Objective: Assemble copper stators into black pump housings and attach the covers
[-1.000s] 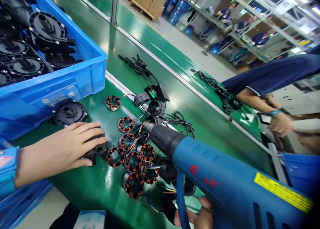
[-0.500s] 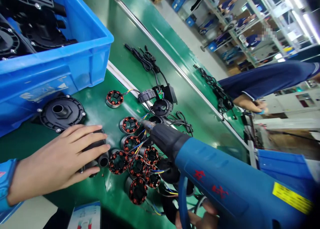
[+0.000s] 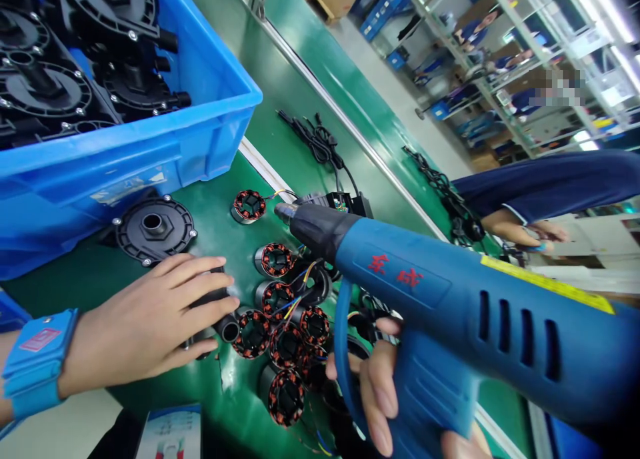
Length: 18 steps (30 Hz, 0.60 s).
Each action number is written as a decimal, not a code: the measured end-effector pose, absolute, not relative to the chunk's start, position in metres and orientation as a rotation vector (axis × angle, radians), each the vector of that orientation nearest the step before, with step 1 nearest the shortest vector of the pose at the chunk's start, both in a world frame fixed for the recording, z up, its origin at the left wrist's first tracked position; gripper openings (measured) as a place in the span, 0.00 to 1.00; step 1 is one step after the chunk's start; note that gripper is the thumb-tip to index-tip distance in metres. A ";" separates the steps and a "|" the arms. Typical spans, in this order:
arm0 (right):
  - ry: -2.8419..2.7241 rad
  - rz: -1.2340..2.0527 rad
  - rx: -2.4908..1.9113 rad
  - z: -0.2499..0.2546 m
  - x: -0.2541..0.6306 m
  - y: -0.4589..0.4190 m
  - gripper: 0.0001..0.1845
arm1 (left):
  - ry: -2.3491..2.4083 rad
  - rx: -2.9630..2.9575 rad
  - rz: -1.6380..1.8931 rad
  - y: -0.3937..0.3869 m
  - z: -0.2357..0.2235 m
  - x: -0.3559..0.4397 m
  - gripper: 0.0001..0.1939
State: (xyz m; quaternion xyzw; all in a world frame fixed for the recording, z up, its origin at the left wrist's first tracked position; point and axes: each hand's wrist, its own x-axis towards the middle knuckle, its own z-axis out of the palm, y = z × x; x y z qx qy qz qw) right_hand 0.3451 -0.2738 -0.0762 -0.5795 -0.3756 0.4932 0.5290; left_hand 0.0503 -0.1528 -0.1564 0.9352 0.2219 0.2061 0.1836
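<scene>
My left hand [image 3: 155, 319] lies over a small black pump part [image 3: 220, 322] on the green bench, fingers curled round it; a blue wrist strap [image 3: 37, 362] is on that arm. My right hand [image 3: 387, 392] grips the handle of a big blue heat gun [image 3: 450, 299]. Its dark nozzle [image 3: 290, 213] points left, above a cluster of several copper-wound stators [image 3: 285, 325] with coloured wires. One stator [image 3: 249, 205] lies apart, just left of the nozzle tip. A round black pump cover [image 3: 154, 229] sits beyond my left hand.
A blue crate [image 3: 150, 145] full of black pump housings stands at the upper left. Black cable bundles [image 3: 320, 139] lie on the green conveyor. Another person's arm in a dark blue sleeve [image 3: 540, 185] reaches in from the right. Shelving stands behind.
The heat gun has risen and swung left, its nozzle now near the lone stator. My right hand's fingers show more fully on the handle. My left hand has stayed on the black part.
</scene>
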 end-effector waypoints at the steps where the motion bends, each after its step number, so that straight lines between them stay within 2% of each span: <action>1: -0.886 1.185 -1.383 -0.076 0.344 -0.272 0.33 | 0.638 2.619 0.588 -0.153 -0.156 0.051 0.18; 14: -0.868 1.285 -1.343 -0.073 0.350 -0.266 0.31 | 0.666 2.620 0.616 -0.155 -0.157 0.051 0.17; 18: -0.823 1.381 -1.299 -0.080 0.352 -0.274 0.35 | 0.671 2.617 0.604 -0.155 -0.157 0.051 0.18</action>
